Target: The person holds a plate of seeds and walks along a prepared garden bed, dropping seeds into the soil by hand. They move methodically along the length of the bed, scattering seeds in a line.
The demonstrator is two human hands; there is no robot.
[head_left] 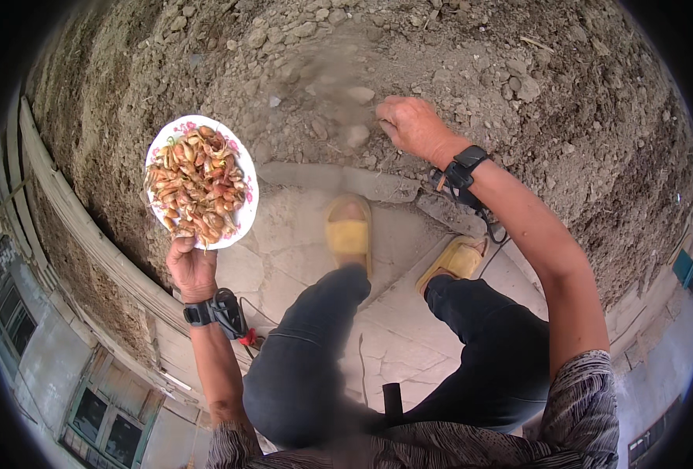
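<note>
My left hand [192, 269] grips the near rim of a white plate [249, 205] with pink flowers on its edge. Small, reddish-brown, onion-like bulbs [196, 181] are heaped on it, a few with green shoots. Over the soil [471, 86] to the right, my right hand [414, 125] is bent inward with its fingers curled together. Whatever those fingers may hold is hidden. Several stones, among them a pale stone [357, 136], lie just left of that hand.
Rough stone slabs [393, 313] lie under my feet in yellow sandals [349, 237], bordered by a stone edging [346, 181]. Wooden poles [89, 227] run along the left side of the soil. A building with windows [104, 418] stands at the lower left. Cables hang from both wrist straps.
</note>
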